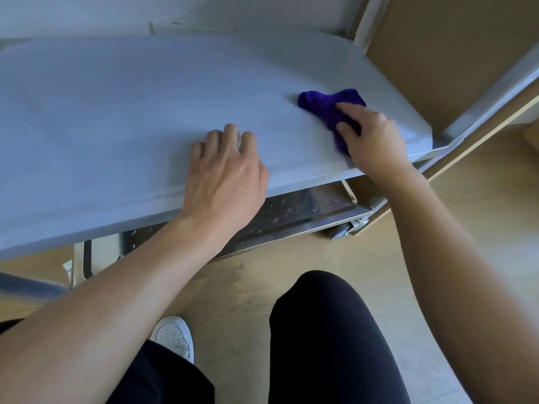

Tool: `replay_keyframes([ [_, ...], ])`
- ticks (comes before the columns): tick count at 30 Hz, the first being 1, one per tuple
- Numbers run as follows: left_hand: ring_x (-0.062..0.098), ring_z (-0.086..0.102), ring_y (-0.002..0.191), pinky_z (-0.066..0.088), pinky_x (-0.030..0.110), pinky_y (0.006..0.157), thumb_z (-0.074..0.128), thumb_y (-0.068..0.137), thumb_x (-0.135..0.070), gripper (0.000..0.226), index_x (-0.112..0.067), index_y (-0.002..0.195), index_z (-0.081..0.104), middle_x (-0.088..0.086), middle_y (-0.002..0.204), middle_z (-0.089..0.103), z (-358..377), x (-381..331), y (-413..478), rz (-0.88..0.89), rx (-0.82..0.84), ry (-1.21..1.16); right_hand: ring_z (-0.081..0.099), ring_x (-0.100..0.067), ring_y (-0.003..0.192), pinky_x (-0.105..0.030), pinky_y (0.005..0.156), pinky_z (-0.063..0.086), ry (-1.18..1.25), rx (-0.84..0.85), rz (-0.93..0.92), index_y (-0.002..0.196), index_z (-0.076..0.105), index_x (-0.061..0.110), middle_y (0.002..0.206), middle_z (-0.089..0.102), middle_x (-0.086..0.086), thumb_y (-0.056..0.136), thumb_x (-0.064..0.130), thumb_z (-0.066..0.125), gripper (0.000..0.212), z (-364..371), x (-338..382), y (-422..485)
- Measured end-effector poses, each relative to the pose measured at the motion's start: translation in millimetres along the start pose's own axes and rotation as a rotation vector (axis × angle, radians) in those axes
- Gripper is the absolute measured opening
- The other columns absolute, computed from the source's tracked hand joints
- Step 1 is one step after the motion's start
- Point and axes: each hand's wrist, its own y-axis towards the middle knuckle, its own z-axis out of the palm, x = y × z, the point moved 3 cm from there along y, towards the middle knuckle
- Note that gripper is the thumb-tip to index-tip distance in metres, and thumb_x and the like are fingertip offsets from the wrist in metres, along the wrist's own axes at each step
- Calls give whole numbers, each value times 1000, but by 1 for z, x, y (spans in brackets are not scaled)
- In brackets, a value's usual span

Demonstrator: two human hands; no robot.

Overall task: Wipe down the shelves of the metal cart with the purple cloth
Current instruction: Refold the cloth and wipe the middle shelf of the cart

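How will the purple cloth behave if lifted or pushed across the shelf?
Probably floppy: the purple cloth lies bunched and creased where the right hand grips it. Likely light, and should slide easily on the smooth upper shelf. Unlikely to roll.

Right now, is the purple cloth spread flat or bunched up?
Bunched up: the purple cloth sits crumpled in a lumpy wad on the grey metal cart shelf, gripped at its near part by the right hand.

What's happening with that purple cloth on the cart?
A person is wiping the cart's top shelf. Their right grip holds the purple cloth against the shelf near its right end. The left grip rests on the shelf by the front edge. The lower shelf underneath shows wet-looking specks.
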Motion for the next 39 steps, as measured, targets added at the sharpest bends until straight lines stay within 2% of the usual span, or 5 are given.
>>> replay_keyframes([
  [11,38,52,102,40,48,82,31,97,-21,30,-5,105,55,15,116,56,21,-31,12,167,68,-54,53,-35,118,-38,92,44,-91,-93,192,137,52,22,133,58,-8,96,20,48,42,-30,-58,5],
  [19,38,51,102,38,49,82,30,97,-22,29,-6,101,54,17,114,56,20,-30,14,164,83,-25,56,-21,118,-30,89,45,30,-39,-192,134,55,27,135,57,9,95,22,50,40,18,46,-28],
  [28,39,53,101,38,49,80,30,98,-20,29,-4,103,54,18,115,56,22,-32,12,177,63,-17,56,-35,113,-40,86,48,-100,-105,258,134,53,23,129,60,-6,96,21,45,38,-33,-56,5],
  [35,38,51,102,37,50,81,32,96,-21,26,-7,100,54,17,113,56,20,-34,13,141,96,-26,56,-18,118,-26,84,44,-34,-86,-183,132,56,25,134,57,8,94,21,50,39,22,54,-27],
  [39,37,54,104,42,47,84,34,95,-27,34,-7,104,61,14,117,58,18,-26,14,125,108,-151,56,-22,118,-31,88,45,52,-27,-162,134,54,27,135,56,8,96,24,51,39,18,49,-22],
])
